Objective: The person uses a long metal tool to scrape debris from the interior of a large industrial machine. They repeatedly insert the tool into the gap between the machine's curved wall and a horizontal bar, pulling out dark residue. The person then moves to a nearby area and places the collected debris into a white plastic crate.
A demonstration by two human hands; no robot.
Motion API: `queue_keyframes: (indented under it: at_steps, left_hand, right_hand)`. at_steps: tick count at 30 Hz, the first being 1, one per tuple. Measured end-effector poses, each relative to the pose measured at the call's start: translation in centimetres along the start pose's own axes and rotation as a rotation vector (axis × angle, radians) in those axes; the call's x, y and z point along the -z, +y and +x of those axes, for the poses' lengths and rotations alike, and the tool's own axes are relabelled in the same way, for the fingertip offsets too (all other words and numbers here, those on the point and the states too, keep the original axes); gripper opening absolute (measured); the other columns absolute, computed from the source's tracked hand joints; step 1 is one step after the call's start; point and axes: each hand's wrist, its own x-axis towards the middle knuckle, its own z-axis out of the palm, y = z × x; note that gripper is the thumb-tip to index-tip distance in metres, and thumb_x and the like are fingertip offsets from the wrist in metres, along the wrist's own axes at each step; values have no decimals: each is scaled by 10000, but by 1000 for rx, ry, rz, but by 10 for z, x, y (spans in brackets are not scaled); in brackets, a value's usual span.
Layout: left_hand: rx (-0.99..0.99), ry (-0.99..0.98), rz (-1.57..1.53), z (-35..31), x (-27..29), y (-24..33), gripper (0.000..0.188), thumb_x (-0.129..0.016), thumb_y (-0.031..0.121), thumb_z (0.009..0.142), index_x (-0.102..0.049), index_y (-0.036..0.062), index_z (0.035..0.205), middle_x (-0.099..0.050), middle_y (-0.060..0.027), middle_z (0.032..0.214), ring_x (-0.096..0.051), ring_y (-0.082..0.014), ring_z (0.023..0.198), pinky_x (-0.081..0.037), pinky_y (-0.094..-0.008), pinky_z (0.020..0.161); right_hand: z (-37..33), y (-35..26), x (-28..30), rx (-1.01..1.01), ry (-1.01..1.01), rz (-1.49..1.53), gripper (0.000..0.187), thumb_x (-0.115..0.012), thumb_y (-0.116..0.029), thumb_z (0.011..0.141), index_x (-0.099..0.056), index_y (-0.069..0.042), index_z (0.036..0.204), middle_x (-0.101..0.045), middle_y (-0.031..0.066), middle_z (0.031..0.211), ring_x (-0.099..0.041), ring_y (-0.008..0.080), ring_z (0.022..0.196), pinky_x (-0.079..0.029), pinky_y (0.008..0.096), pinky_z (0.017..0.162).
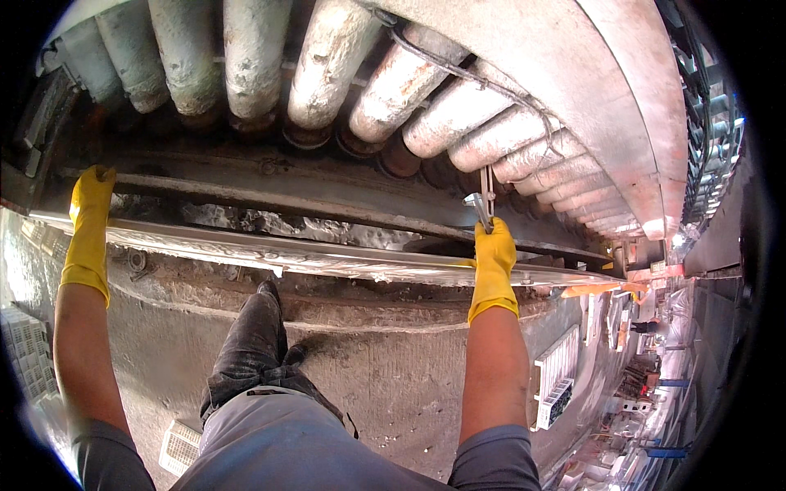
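Note:
Both my hands wear yellow rubber gloves. My left hand (92,200) is closed at the left end of a long dark metal rail (246,192), its fingers curled over the edge. My right hand (494,255) is closed around a shiny metal hand tool (488,196) with a narrow straight bar and a jaw-like side piece; its exact kind is unclear. The tool points up toward a row of thick, dusty, pale cylinders (256,65). Between my arms, a light metal ledge (327,253) runs below the rail, with a gap of rough pale material between them.
A broad curved metal casing (565,49) overhangs the cylinders, with a dark cable (442,61) along it. White plastic crates stand on the concrete floor (401,368), one crate (557,372) at right and another (180,447) at lower left. A person (647,326) is far off right.

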Motion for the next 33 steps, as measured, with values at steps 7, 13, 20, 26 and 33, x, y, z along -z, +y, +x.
queue_keyframes:
  at_steps: [7,13,20,26,33]
  left_hand:
    - [-17,-11,-28,0,0,-1,438,-694,445,892,-738,51,1077,-754,-198,1012,-730,-379,971,-554,-436,820]
    - [13,0,-11,-24,6,-16,445,-697,435,899,-739,49,1116,-752,-209,1056,-725,-377,1032,-557,-439,857]
    - [36,-30,11,-51,16,-31,460,-683,456,907,-734,76,1160,-740,-203,1124,-701,-383,1094,-546,-437,913]
    - [14,14,3,-78,22,-33,435,-709,431,909,-731,37,1092,-751,-214,1054,-723,-380,1028,-554,-423,856]
    - [9,-11,-8,-79,14,-57,419,-697,443,919,-724,67,1102,-752,-186,1064,-716,-372,1023,-546,-431,854]
  right_hand:
    - [2,3,0,11,4,-11,452,-742,-399,895,-681,-156,1272,-760,136,1120,-723,363,1041,-555,446,913]
    - [-21,18,2,35,6,-39,449,-710,-427,914,-680,-158,1271,-757,136,1129,-722,363,1042,-558,449,906]
    - [-58,22,20,-7,-22,-59,466,-691,-441,930,-659,-175,1312,-751,147,1140,-731,365,1011,-594,448,856]
    - [-90,17,35,-133,-89,74,488,-691,-411,947,-630,-173,1369,-737,154,1173,-747,352,953,-649,419,694]
    - [-99,20,37,-124,-89,33,504,-703,-380,951,-612,-170,1400,-732,146,1192,-750,332,947,-654,400,669]
